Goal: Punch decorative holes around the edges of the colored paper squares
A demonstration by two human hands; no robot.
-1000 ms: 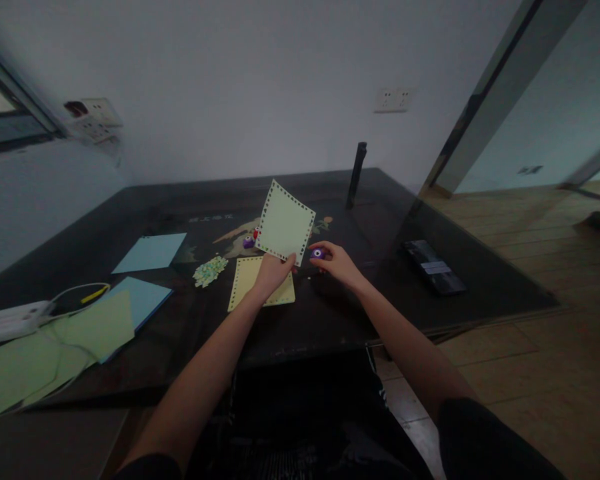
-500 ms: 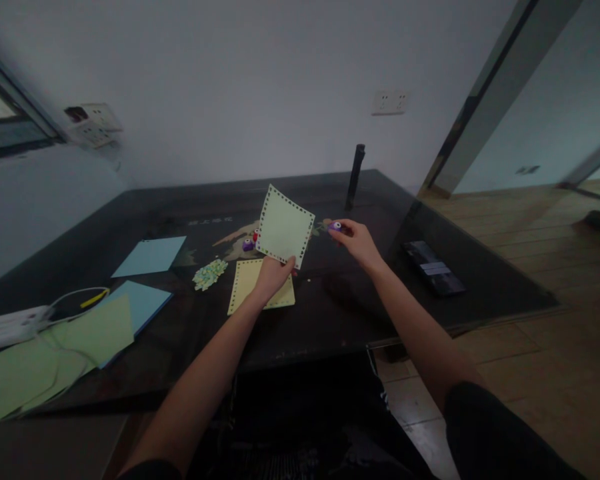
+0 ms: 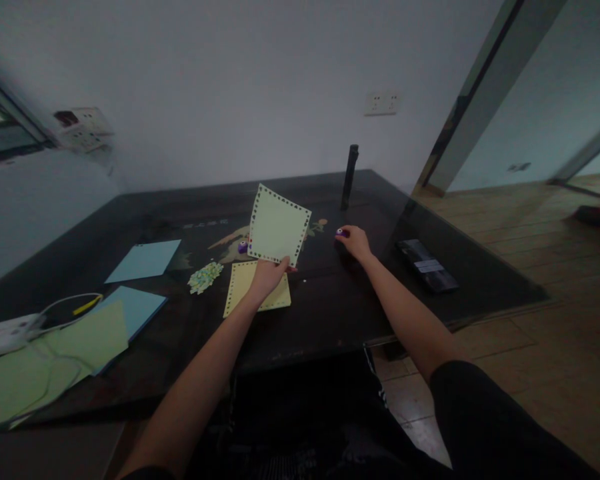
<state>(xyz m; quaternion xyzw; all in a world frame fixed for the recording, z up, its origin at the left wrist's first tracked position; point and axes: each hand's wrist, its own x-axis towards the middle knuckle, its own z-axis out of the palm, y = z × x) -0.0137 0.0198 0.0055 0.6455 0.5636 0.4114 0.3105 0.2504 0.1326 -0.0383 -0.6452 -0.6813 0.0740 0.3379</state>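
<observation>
My left hand [image 3: 269, 277] grips the bottom edge of a pale green paper sheet [image 3: 279, 227] and holds it tilted up. Small holes run along the sheet's edges. Beneath that hand lies a yellowish sheet stack [image 3: 237, 287], also with punched edges. My right hand [image 3: 356, 241] is closed round a small purple craft punch [image 3: 341, 233], low over the table at the right; whether the punch touches the tabletop I cannot tell. Another purple punch [image 3: 243, 247] stands left of the raised sheet, and a red one beside it is mostly hidden by the paper.
Paper cut-outs lie in a heap [image 3: 205, 277] on the dark table [image 3: 325, 313]. To the left are blue sheets [image 3: 145, 260], green sheets [image 3: 75, 340] and a white power strip [image 3: 10, 337] with a cable. A black upright object [image 3: 350, 177] and a dark packet [image 3: 427, 265] are to the right.
My right hand has lowered toward the tabletop with the purple punch in it. The left hand still holds up the green sheet, and the view has shifted slightly.
</observation>
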